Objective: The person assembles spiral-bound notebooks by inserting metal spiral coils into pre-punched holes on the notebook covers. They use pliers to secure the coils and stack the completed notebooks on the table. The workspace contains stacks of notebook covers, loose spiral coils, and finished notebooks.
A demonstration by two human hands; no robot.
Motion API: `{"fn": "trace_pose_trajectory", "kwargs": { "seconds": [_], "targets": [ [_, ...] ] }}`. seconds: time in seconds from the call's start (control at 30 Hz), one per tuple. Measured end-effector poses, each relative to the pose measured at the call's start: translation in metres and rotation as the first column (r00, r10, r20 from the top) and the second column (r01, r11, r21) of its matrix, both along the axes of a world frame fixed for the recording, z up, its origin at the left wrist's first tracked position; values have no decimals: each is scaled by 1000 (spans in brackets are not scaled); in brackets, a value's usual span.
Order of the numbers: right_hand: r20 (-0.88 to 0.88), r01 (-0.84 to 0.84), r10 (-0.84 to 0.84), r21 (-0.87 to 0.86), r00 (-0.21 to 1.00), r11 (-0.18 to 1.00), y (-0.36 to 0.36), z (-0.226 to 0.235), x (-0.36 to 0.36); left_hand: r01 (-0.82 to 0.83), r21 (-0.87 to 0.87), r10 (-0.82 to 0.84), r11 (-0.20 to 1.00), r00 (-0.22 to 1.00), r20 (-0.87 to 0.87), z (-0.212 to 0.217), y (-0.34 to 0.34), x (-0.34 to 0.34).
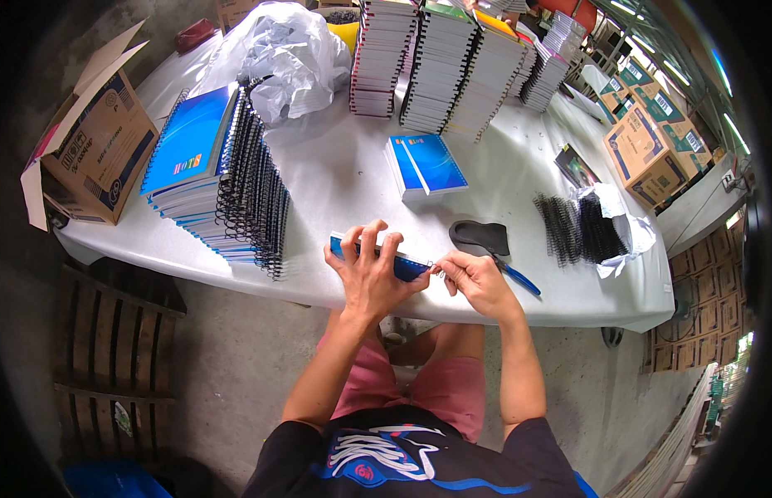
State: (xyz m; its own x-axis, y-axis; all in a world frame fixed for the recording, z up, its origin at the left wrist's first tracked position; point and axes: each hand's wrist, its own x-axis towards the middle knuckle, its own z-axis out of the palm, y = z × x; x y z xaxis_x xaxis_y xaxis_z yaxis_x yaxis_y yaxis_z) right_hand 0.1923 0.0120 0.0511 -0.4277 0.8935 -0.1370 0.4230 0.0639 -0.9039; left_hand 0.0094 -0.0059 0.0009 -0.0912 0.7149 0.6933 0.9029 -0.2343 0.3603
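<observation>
At the table's near edge my left hand (369,278) wraps round a blue notebook (409,269), its fingers arched over the top. My right hand (479,284) pinches the end of a thin spiral binding coil (437,270) at the notebook's right corner. Just beyond my right hand lies a dark, rounded flat object (483,238), which I cannot make out fully. A tool with a blue handle (523,280) rests against it. Farther off sits a short stack of blue notebooks (435,162) with no coils visible on them.
Tall stacks of coil-bound notebooks stand at the left (187,149) and at the back (440,70). Loose black coils (600,228) lie at the right on white wrapping. A crumpled plastic bag (286,62) and an open carton (99,145) are at the far left.
</observation>
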Motion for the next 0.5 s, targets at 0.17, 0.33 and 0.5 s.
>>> {"fn": "trace_pose_trajectory", "kwargs": {
  "seconds": [0.17, 0.33, 0.5],
  "targets": [
    [50, 77, -97, 307, 994, 949, -14, 16, -20, 3, 6, -3, 1000, 1000, -28, -7, -2, -4],
    [105, -73, 28, 459, 994, 885, -11, 11, -19, 28, 13, -28, 1000, 999, -27, -8, -2, -9],
    [45, -14, -7, 437, 999, 899, -12, 9, -27, 0, 33, 1, 999, 999, -42, -6, 0, -6]
  ]
}}
